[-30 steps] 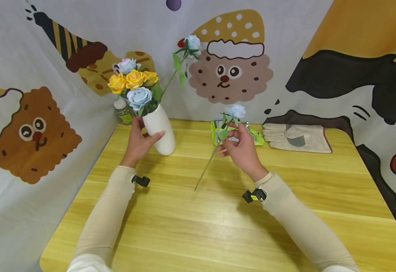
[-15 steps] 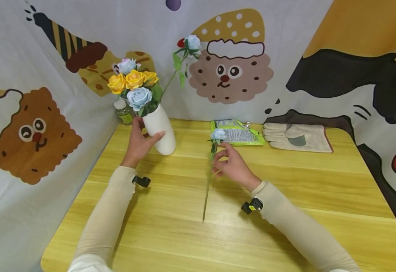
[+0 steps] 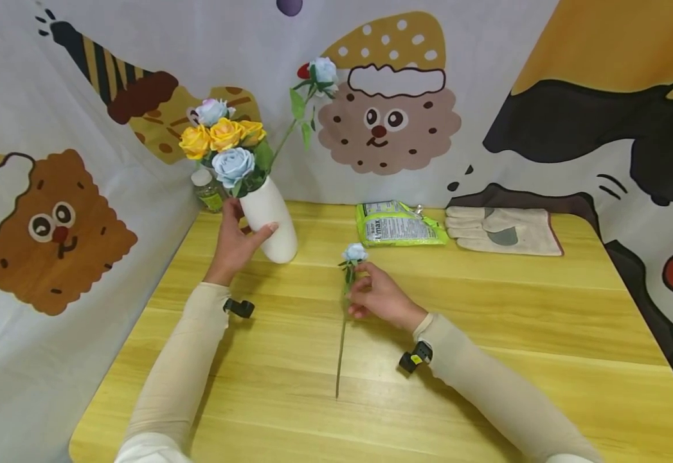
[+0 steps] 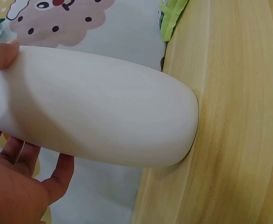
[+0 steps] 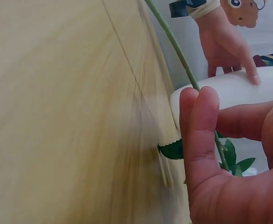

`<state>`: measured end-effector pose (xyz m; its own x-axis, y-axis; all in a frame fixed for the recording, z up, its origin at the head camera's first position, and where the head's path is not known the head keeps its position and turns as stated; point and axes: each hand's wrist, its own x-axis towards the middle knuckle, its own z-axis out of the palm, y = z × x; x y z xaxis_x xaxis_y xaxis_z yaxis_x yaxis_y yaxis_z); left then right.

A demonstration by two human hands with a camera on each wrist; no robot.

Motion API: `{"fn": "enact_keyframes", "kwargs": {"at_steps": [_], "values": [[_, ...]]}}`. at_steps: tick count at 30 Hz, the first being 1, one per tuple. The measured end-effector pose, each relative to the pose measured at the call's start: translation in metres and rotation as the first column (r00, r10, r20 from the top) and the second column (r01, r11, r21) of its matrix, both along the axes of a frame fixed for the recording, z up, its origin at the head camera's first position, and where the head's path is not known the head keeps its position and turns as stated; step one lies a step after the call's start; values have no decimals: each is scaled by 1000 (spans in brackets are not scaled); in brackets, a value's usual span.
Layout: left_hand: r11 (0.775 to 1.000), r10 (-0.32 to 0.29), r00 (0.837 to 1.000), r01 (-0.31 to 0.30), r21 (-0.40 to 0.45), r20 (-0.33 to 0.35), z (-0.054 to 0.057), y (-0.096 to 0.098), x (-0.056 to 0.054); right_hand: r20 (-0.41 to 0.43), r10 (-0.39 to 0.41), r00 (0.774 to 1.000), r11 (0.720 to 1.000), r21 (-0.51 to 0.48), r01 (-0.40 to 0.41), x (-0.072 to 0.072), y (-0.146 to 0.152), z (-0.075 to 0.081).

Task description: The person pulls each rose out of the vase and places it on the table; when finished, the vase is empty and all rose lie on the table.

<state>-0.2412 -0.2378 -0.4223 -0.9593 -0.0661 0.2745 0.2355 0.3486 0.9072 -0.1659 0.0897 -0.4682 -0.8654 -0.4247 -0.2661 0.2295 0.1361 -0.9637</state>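
My left hand [image 3: 236, 247] grips a white vase [image 3: 272, 222], thumb on its near side and fingers around its left. The vase stands on the table holding yellow roses [image 3: 225, 135] and pale blue roses [image 3: 233, 166]; one long-stemmed blue rose [image 3: 323, 76] leans out to the right. In the left wrist view the vase's base [image 4: 178, 121] meets the tabletop. With my right hand [image 3: 379, 297] I pinch the stem of another pale blue rose [image 3: 355, 253] just below its bloom. That stem [image 5: 176, 46] shows between thumb and fingers in the right wrist view, bloom mostly hidden there.
A green packet [image 3: 400, 224] lies at the back of the wooden table [image 3: 457, 399], beside a pale work glove [image 3: 504, 230]. Behind the vase stands a small lidded jar [image 3: 207, 190]. A printed cloth [image 3: 278, 180] hangs along the back and left.
My right hand has brought the blue rose leftward and nearer to me, away from the green packet, and its stem now hangs more upright. The left hand still holds the vase in place.
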Motion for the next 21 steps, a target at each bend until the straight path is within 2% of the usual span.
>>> {"fn": "enact_keyframes", "kwargs": {"at_steps": [8, 21], "values": [[1000, -12, 1000, 12, 7, -6, 20, 11, 16, 39, 19, 999, 1000, -6, -19, -9, -11, -5], [1000, -17, 1000, 17, 15, -9, 19, 10, 15, 57, 55, 997, 998, -27, -54, -23, -54, -8]]}}
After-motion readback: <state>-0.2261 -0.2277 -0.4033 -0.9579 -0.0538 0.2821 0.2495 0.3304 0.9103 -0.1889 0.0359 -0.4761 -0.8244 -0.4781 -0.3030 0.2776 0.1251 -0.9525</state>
